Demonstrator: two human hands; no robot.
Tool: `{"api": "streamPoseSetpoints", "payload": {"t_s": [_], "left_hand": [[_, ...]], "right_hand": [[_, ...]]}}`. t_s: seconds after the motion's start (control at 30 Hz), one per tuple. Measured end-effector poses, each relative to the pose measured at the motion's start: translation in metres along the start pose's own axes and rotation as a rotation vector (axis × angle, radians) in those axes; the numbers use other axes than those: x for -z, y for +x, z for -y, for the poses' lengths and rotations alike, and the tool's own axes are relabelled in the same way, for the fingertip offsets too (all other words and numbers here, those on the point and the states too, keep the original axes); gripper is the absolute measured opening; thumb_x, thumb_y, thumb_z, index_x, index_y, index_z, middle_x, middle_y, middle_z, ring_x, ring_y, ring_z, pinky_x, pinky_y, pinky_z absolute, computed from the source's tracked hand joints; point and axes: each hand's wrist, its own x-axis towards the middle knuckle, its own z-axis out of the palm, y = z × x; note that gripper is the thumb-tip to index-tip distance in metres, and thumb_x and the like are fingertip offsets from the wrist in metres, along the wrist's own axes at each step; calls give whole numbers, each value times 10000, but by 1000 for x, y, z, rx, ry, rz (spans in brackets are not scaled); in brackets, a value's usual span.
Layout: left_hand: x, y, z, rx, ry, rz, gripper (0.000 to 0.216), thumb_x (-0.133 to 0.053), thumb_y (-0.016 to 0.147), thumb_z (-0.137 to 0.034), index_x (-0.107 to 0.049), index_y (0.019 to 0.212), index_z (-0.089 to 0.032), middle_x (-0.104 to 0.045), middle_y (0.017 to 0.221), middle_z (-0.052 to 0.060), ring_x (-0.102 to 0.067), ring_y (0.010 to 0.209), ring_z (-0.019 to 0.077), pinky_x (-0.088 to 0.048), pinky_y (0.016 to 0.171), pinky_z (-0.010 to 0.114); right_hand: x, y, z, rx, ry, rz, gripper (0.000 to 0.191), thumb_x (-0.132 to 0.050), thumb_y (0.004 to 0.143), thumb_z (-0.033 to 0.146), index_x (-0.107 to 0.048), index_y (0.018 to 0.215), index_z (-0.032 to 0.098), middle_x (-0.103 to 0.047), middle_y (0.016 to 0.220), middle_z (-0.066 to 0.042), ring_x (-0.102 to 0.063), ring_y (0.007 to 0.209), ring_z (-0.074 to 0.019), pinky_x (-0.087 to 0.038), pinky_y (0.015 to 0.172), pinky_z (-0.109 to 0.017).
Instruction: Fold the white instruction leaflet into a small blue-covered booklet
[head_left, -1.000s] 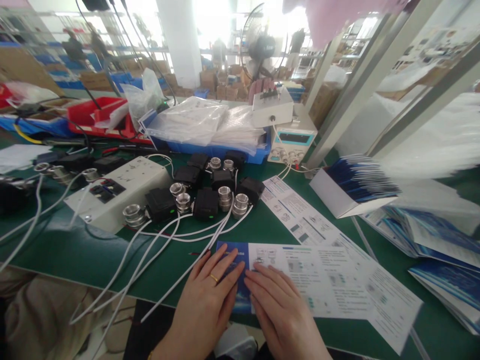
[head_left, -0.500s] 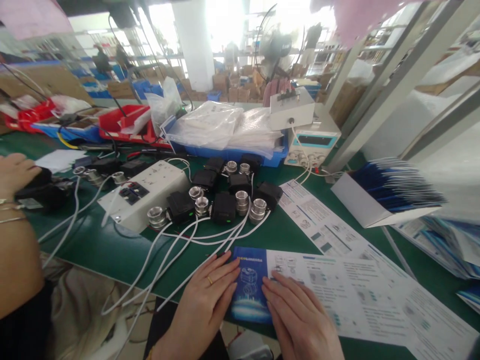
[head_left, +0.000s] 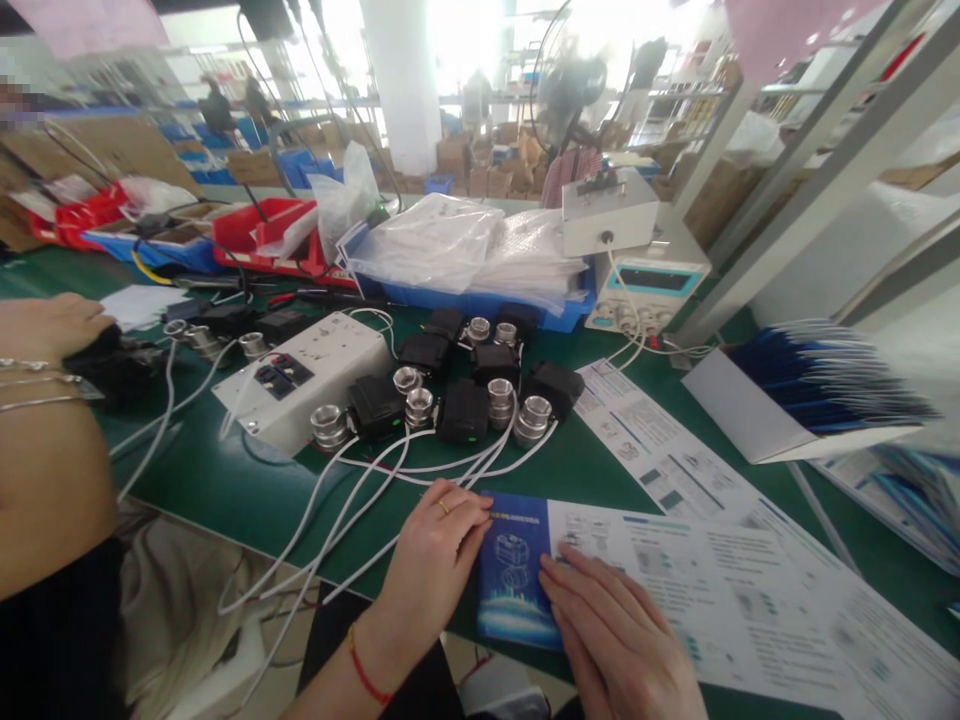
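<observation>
We wear a thin gold ring on one finger of our left hand [head_left: 435,560] and a slim red cord around that wrist at seven o'clock. Our right hand [head_left: 622,640] is bare, with no sleeve showing.

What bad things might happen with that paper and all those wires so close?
The leaflet hangs partly over the table edge under the left hand and right hand, so it might slide off or crease crookedly. The white wires run right beside the left hand and dangle off the edge; a snagged one could tug the black units along. The co-worker's arm is close to those wires too.
</observation>
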Motion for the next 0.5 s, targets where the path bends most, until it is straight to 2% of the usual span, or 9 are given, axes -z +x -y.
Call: {"api": "streamPoseSetpoints", "payload": {"t_s": [0.1, 0.17, 0.27, 0.43, 0.5], "left_hand": [[8, -7, 2, -34, 31, 78, 152, -594, 967, -154, -733, 1004, -201, -781, 1096, 41, -696, 993, 191, -628, 894, 390], [15, -12, 4, -52, 90, 128, 181, -636, 949, -188, -721, 1107, -212, -759, 1208, 42, -674, 1081, 220, -626, 909, 429], [23, -18, 8, -91, 180, 198, 318, -708, 911, -266, -682, 1227, -246, -720, 1310, 28, -641, 1183, 267, -602, 943, 492], [32, -14, 15, -82, 217, 322, 705, -838, 790, -377, -545, 1417, -243, -651, 1413, 50, -587, 1253, 289, -552, 990, 498], [32, -7, 17, -50, 205, 351, 664, -851, 770, -393, -584, 1363, -258, -662, 1388, 42, -586, 1223, 286, -528, 992, 489]], "right_hand": [[0, 3, 2, -19, 18, -45, 307, -448, 1010, 77, -720, 1121, 164, -727, 1198, -38, -684, 1119, -212, -558, 904, -327], [1, 5, 3, -34, 21, -65, 309, -440, 1015, 74, -718, 1115, 168, -730, 1189, -34, -690, 1105, -209, -554, 900, -329], [2, 6, 3, -23, 17, -53, 311, -450, 1007, 76, -721, 1122, 172, -730, 1190, -35, -694, 1099, -208, -566, 888, -332], [2, 3, 0, -5, 8, -19, 316, -461, 989, 63, -716, 1145, 164, -719, 1218, -40, -680, 1133, -216, -568, 895, -345], [1, 3, 1, 0, 17, -18, 312, -454, 997, 67, -708, 1153, 160, -717, 1221, -42, -679, 1132, -216, -561, 892, -345]]}}
